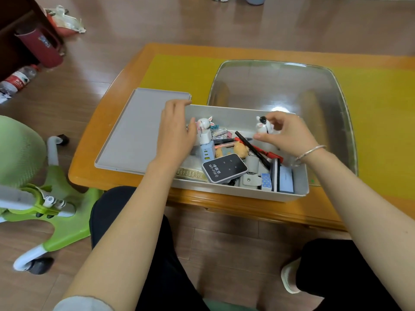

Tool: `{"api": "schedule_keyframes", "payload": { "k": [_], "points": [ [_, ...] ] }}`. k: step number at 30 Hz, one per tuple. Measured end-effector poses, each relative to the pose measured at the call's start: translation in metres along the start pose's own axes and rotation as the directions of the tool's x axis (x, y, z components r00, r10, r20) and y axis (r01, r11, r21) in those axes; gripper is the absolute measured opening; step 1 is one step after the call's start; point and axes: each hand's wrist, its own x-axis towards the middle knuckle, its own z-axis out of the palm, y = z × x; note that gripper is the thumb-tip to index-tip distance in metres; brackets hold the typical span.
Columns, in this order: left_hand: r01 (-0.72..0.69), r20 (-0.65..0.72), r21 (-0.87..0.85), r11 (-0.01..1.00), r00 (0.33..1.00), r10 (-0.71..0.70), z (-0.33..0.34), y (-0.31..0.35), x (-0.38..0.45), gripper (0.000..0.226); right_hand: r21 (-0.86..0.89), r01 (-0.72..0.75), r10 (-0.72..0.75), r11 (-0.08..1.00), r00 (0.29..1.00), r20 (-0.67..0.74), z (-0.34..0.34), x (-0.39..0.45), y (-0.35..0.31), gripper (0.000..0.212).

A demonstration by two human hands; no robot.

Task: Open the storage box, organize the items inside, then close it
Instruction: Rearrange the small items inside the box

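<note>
The white storage box (302,186) stands open on the wooden table, its grey lid (137,131) lying flat to its left. Inside are a black Wi-Fi device (224,168), a blue charger (206,151), a black pen (252,149), red pens, binder clips, small notebooks and a pink-eared toy figure (204,124). My right hand (287,136) pinches a small white toy figure (263,126) above the box's far right part. My left hand (175,129) rests over the box's left wall, fingers curved along it; whether it grips the wall I cannot tell.
A clear dome-shaped cover (280,90) lies on the yellow mat (175,72) behind the box. A green and white chair base (51,212) stands left of my knees. A water bottle (18,79) and a red cup (40,46) lie on the floor at far left.
</note>
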Motion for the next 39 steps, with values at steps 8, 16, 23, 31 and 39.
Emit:
{"api": "schedule_keyframes", "payload": {
  "k": [8, 16, 23, 31, 39],
  "points": [
    [0.148, 0.272, 0.107, 0.983, 0.947, -0.172, 0.041, 0.013, 0.031, 0.039, -0.069, -0.029, 0.028, 0.997, 1.000, -0.012, -0.007, -0.012, 0.031, 0.038],
    [0.229, 0.352, 0.454, 0.861, 0.842, -0.409, 0.059, 0.004, 0.050, 0.038, -0.199, 0.000, -0.012, 0.980, 0.998, -0.056, 0.004, -0.013, 0.041, 0.043],
    [0.270, 0.387, 0.543, 0.795, 0.760, -0.522, 0.065, 0.003, 0.061, 0.060, -0.237, -0.009, -0.004, 0.971, 0.999, -0.054, 0.005, -0.014, 0.039, 0.046],
    [0.363, 0.386, 0.299, 0.883, 0.800, -0.459, 0.059, 0.006, 0.061, 0.042, -0.233, -0.039, 0.029, 0.972, 0.999, -0.045, 0.005, -0.014, 0.037, 0.048],
    [0.178, 0.157, -0.220, 0.959, 0.977, -0.145, 0.048, 0.036, 0.035, 0.029, -0.165, -0.031, 0.018, 0.986, 0.997, -0.079, 0.005, -0.013, 0.042, 0.044]
  ]
}}
